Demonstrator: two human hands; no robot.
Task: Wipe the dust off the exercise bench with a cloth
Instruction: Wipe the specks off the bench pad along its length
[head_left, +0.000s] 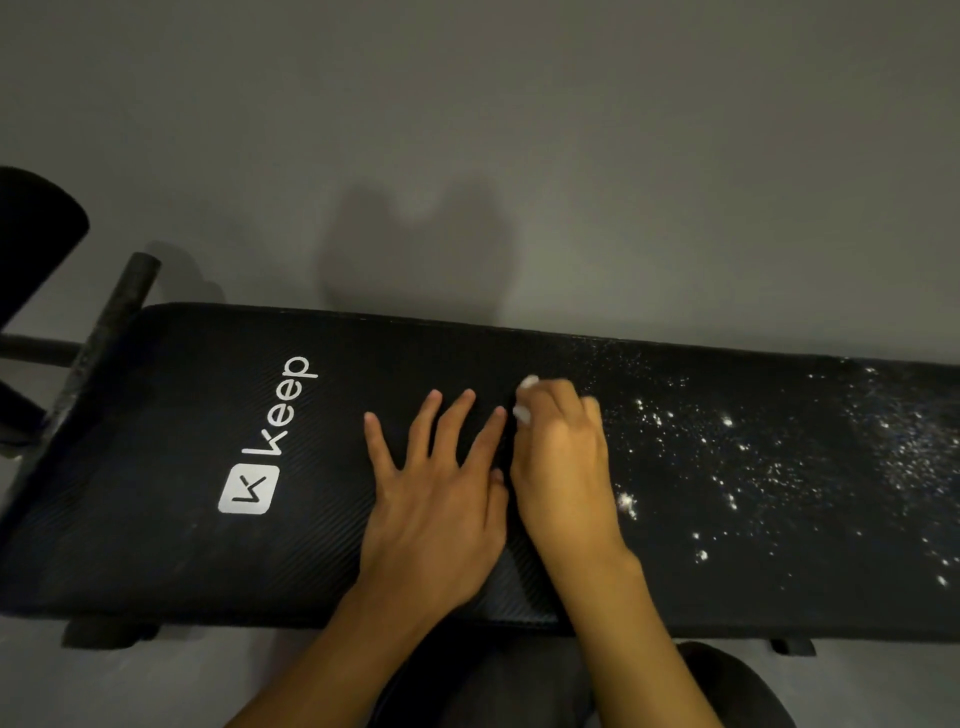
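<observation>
A black padded exercise bench (182, 415) with a white "Keep" logo runs across the view. White dust (753, 452) speckles its right part, while the left part looks dark and clean. My left hand (441, 493) lies flat on the pad at the middle, fingers spread. Right beside it, my right hand (561, 467) is curled on a small white cloth (529, 383). Only bits of the cloth show past the fingertips, at the left edge of the dusty area.
A black foam roller (36, 239) and a black bar (117, 312) stand at the bench's left end. Grey floor (467, 156) lies beyond the bench. My dark-clothed knees (727, 686) are at the bottom, against the near edge.
</observation>
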